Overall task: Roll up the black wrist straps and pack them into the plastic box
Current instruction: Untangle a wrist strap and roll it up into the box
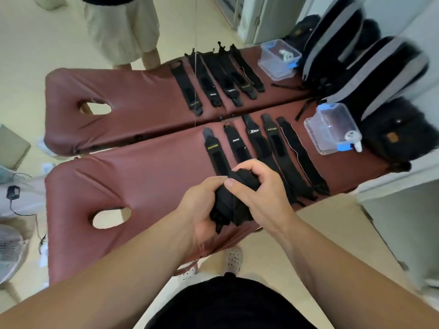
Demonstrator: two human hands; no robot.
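Note:
Both my hands grip one black wrist strap (pixel 229 203), bunched and partly rolled, just above the near maroon table (pixel 147 181). My left hand (pixel 202 205) clasps its lower part; my right hand (pixel 259 184) pinches the top with thumb and fingers. Several more black straps (pixel 282 153) lie flat side by side on the near table, beyond my hands. A clear plastic box (pixel 331 129) with blue clips stands at that table's right end, a white object leaning on its corner.
A second maroon table (pixel 133 96) behind carries several more straps (pixel 213 77) and another clear box (pixel 279 59). Black-and-grey bags (pixel 361 67) pile up at the right. A person's legs (pixel 133 32) stand beyond the far table. A cardboard box (pixel 337 224) sits near my right forearm.

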